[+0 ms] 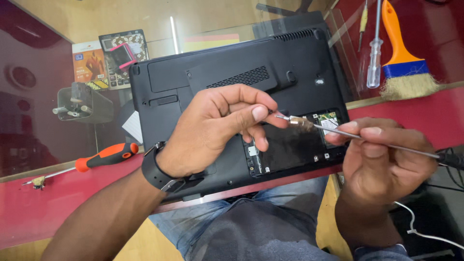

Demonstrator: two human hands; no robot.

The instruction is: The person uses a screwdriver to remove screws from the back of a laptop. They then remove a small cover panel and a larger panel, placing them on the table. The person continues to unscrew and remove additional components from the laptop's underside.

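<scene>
Head view: right hand (386,157) grips a thin steel screwdriver shaft (338,133), long axis running left to right. Left hand (217,128) pinches the tip, fingers closed on it. Both hover over an upturned matte black laptop (232,72) on the red counter (63,203), above its open bay.

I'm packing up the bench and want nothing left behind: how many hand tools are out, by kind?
Screwdrivers: 4 (orange-and-black handle, clear handle, thin yellow one, the one held over the laptop)
Brushes: 1 (orange handle)
Total: 5
</scene>
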